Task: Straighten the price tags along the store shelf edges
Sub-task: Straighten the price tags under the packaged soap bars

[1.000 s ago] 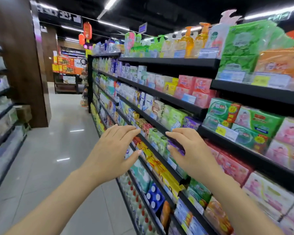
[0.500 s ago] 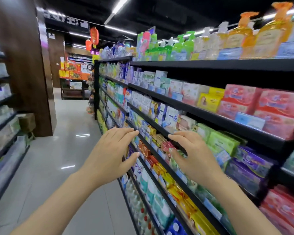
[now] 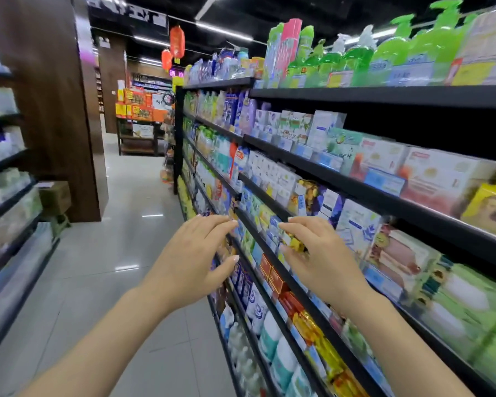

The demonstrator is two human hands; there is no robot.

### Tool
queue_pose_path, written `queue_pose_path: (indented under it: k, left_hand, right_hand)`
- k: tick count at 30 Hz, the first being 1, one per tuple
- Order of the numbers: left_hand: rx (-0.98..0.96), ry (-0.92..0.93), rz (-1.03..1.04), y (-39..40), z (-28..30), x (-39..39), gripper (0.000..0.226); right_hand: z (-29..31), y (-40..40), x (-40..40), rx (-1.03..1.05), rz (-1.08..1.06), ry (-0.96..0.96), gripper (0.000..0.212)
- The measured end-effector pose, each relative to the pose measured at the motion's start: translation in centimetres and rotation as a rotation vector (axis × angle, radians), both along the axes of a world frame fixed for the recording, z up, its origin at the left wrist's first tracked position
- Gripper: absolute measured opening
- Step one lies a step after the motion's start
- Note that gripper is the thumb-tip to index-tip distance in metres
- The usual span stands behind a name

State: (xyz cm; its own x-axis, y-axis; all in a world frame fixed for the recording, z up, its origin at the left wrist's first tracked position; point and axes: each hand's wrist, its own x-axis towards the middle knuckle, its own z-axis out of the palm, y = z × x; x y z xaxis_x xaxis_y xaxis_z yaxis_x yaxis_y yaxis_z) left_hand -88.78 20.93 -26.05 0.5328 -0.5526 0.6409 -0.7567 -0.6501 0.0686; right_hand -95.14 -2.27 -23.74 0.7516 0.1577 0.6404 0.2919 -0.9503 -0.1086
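Observation:
Black shelf edges point(image 3: 364, 184) run along the right side, carrying small blue and white price tags point(image 3: 384, 181). Both my hands are raised in front of a lower shelf edge point(image 3: 258, 233) stocked with soap boxes. My left hand point(image 3: 195, 259) hovers with straight fingers, its tips near the shelf edge and holding nothing. My right hand point(image 3: 318, 253) reaches at the same shelf edge with fingers extended over a yellow soap box point(image 3: 294, 243). Whether its fingertips touch a tag is hidden by blur.
Green pump bottles point(image 3: 390, 53) line the top shelf. A grey tiled aisle point(image 3: 121, 253) stretches ahead on the left. Another shelving unit point(image 3: 3, 173) and a brown pillar point(image 3: 58, 110) stand at the left, with a cardboard box point(image 3: 55, 196) at the pillar's foot.
The view has shifted along the shelving toward the far end of the aisle. Both hands stay raised and open before the shelf edge, now in front of different soap boxes.

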Motion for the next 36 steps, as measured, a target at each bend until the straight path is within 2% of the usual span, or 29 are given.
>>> queue_pose_path:
  k: [16,24,31,36]
  left_hand:
    - [0.091,0.03,-0.162,5.8,-2.4,29.6,0.058]
    - [0.14,0.055,-0.191,2.3,-5.8,41.1,0.059]
    - [0.225,0.02,-0.212,-2.2,-6.7,50.8,0.058]
    - [0.215,0.04,-0.204,-5.3,-6.9,57.4,0.058]
  right_hand:
    - [-4.7,5.5,24.0,0.031,-0.217,0.054,0.036]
    - [-7.8,3.0,35.2,0.031,-0.265,0.089,0.037]
    - [-9.0,-1.4,45.4,0.082,-0.336,0.137,0.038]
    - [-9.1,-4.0,50.8,0.025,-0.368,0.136,0.037]
